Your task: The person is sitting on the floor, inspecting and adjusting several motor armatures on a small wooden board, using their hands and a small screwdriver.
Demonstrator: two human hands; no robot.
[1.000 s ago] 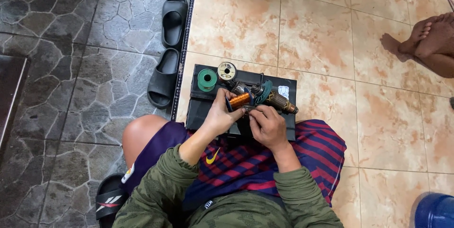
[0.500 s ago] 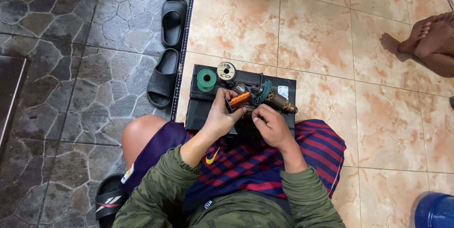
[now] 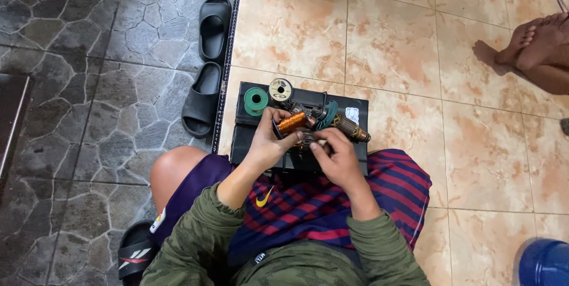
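hands low over the lap: left hand (image 3: 268,147) clamps its fingers on the copper coil (image 3: 292,123), right hand (image 3: 336,158) pinches at the motor armature (image 3: 341,125) just beside it. black case (image 3: 249,138) underneath, green spool (image 3: 256,99) and pale spool (image 3: 280,90) at its far edge. black sandals (image 3: 204,84) left; open tile floor (image 3: 391,43) beyond.

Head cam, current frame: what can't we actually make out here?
- What the right hand pinches: too small, hidden by its fingers.
- Grip of the left hand on the copper wire spool: the hand's back covers it.
- Front of the black box: hidden by both hands.
- Another person's feet: cut off by the right edge.
- Blue tub: cut off at the corner.
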